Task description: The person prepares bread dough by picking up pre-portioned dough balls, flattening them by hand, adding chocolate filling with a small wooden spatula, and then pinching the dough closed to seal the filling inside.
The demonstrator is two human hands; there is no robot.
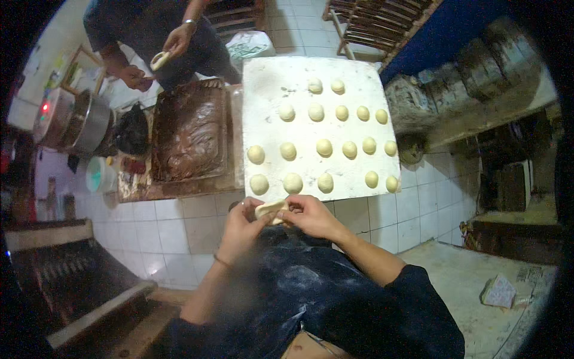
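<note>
Between my two hands, just off the near edge of a white board (pixel 353 69), I hold a flattened round of pale dough (pixel 270 210). My left hand (pixel 244 216) pinches its left side, fingers closed. From the right, my right hand (pixel 309 216) grips the other side with thumb and fingertips. Directly beyond my hands, a dough ball (pixel 293 183) and another dough ball (pixel 259 184) rest in the nearest row. Several more sit in loose rows across the floury board. Whether anything lies inside the dough round is hidden.
Left of the board stands a tray (pixel 226 128) of dark brown paste. Beyond it a co-worker's hand (pixel 177 40) holds another dough piece (pixel 159 60). Metal pots (pixel 89 122) and a white tub (pixel 100 175) stand at far left. Slatted wooden racks (pixel 388 24) are at the back.
</note>
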